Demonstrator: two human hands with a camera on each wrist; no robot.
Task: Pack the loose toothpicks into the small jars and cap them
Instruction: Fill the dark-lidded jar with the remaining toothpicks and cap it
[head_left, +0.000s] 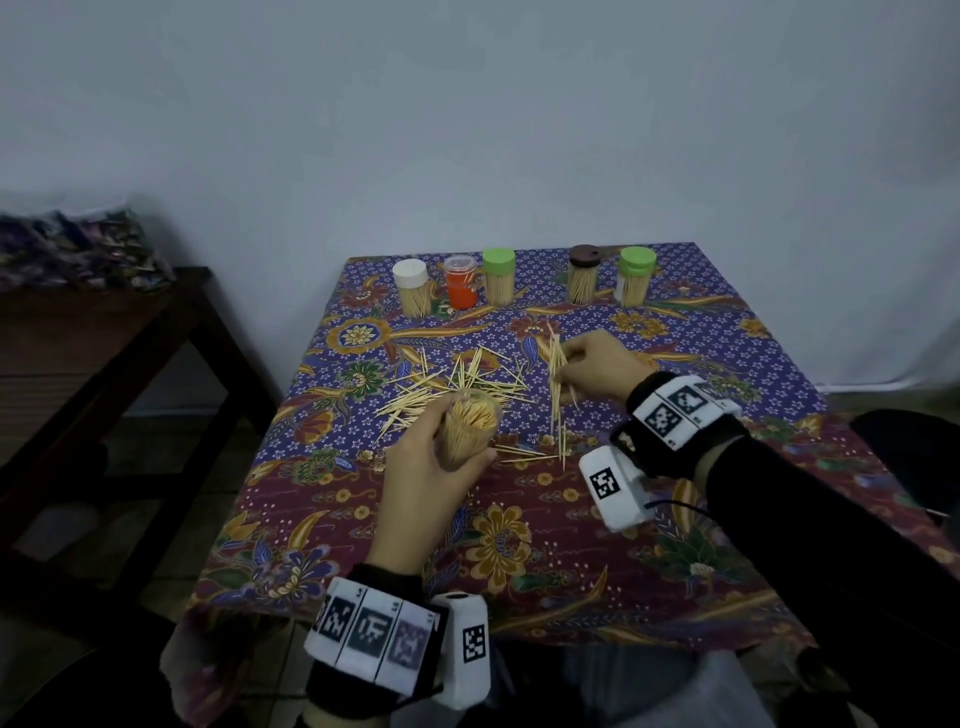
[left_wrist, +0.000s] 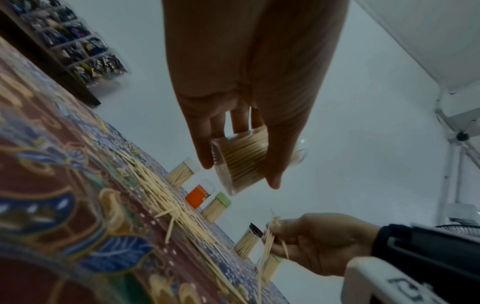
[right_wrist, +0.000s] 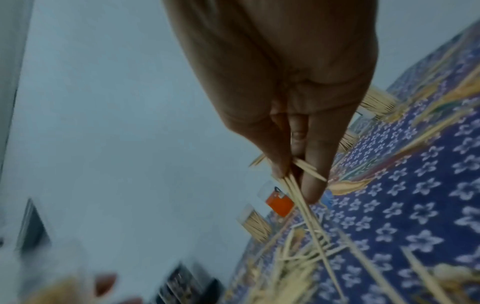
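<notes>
I'm holding the open jar (head_left: 470, 431) in my left hand (head_left: 431, 467), fingers wrapped round its clear wall, lifted off the tablecloth (head_left: 571, 545) and tipped so its mouth is facing toward my right side; it is looking nearly full of toothpicks already. My right hand (head_left: 602, 366) is pinching a small bundle of toothpicks (head_left: 557, 374) between thumb and fingertips — the sticks are splaying, a few hanging loose below the grip. The loose pile (head_left: 457, 389) is lying just beyond the jar, with strays scattered between my hands.

I'm judging the risk to be in the feed: the bundle isn't squared up, so ends may catch on the rim and fan out, or the dangling sticks may be dropping back onto the cloth. With the jar this packed and tilted, pushing more in could be nudging its contents out. Five jars (head_left: 498, 278) are standing along the far edge — four capped and holding toothpicks, the orange one hard to judge.
</notes>
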